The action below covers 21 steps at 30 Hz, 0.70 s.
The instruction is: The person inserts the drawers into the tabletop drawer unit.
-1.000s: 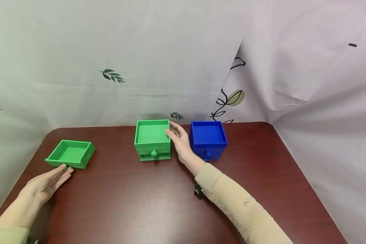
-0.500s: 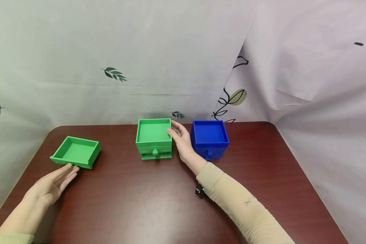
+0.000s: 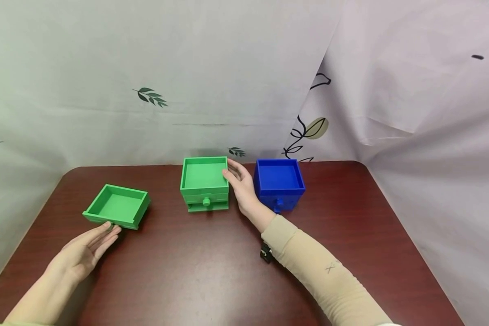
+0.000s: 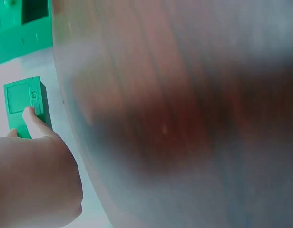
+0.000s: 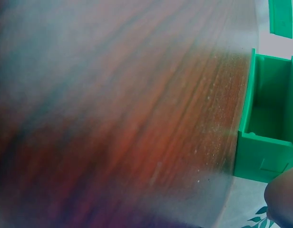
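Observation:
In the head view my left hand (image 3: pixel 79 256) pinches a loose green drawer (image 3: pixel 120 206) at its front, where the knob sits largely hidden by the fingertips. The drawer has an open top and appears raised off the table. My right hand (image 3: pixel 244 188) grips the right wall of a green drawer cabinet (image 3: pixel 205 199), its thumb over the top rim and the other fingers along the outer side. This cabinet has a shallow tray top, a knobbed upper drawer and a vacant lower slot. The left wrist view shows the drawer (image 4: pixel 20 99) beside my thumb; the right wrist view shows the slotted cabinet (image 5: pixel 258 156).
A blue drawer cabinet (image 3: pixel 280 199) stands just right of my right hand, near the back of the dark red-brown table (image 3: pixel 195 267). Behind the table's far edge hangs a pale leaf-patterned cloth (image 3: pixel 228 68).
My left hand has carried the green drawer rightward, closer to the green cabinet. The right hand keeps its hold, and both cabinets stay in place.

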Tool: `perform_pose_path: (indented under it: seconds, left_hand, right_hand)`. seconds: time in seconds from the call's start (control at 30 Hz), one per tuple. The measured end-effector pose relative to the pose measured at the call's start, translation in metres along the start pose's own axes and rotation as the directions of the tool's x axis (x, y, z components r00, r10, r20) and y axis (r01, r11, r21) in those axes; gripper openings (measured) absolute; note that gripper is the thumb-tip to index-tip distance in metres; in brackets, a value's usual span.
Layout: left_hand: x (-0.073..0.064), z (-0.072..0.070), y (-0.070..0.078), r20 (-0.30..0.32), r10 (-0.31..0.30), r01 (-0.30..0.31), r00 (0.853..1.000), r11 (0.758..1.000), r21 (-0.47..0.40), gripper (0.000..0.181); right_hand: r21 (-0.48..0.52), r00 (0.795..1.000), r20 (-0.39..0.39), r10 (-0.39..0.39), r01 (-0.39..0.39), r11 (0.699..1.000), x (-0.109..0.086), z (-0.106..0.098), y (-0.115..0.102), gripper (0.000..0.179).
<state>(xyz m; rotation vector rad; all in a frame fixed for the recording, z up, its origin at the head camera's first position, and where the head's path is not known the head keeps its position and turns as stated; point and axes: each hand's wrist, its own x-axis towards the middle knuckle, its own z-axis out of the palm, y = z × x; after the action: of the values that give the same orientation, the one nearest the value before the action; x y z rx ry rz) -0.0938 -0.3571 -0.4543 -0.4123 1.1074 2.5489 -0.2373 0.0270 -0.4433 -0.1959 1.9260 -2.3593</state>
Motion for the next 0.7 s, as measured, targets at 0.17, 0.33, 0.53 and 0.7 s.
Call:
perform_pose_path:
  seconds: [0.17, 0.33, 0.53, 0.7]
  left_hand:
    - [-0.002, 0.012, -0.009, -0.009, 0.005, -0.005, 1.0, 1.0, 0.013, 0.037]
    - [-0.004, 0.021, -0.021, 0.022, 0.025, -0.026, 0.999, 0.999, 0.043, 0.04]
    - [-0.008, 0.03, -0.036, 0.031, 0.041, -0.043, 0.999, 0.995, 0.086, 0.041]
    - [-0.012, 0.035, -0.048, 0.036, 0.05, -0.054, 0.998, 0.991, 0.12, 0.042]
  right_hand:
    - [-0.001, 1.0, -0.009, -0.002, 0.002, 1.0, 0.001, 0.0, -0.001, 0.052]
    - [0.001, 1.0, -0.016, -0.002, 0.002, 1.0, 0.002, 0.0, -0.002, 0.053]
    - [0.003, 1.0, -0.011, 0.001, -0.001, 1.0, 0.001, 0.0, -0.001, 0.053]
    - [0.009, 1.0, -0.005, 0.003, -0.003, 1.0, 0.001, 0.0, 0.0, 0.052]
